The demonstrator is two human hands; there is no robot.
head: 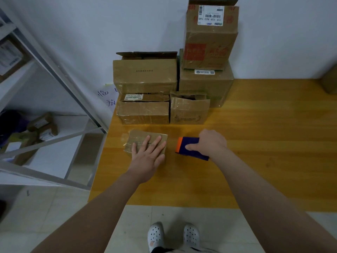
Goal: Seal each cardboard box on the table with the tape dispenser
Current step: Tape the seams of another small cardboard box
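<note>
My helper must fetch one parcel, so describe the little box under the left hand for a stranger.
On the yellow wooden table, a pile of cardboard boxes stands against the wall. In front of it, alone near the left edge, lies the small box, the left hand flat on it. It is the flattest one and touches no other box.

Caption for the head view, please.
Box sealing: left hand presses flat on a small cardboard box while right hand grips the tape dispenser beside it.

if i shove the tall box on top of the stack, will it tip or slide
Likely tips: the tall box stands upright, perched on a larger box. Its open top flap hints it may be light.
</note>
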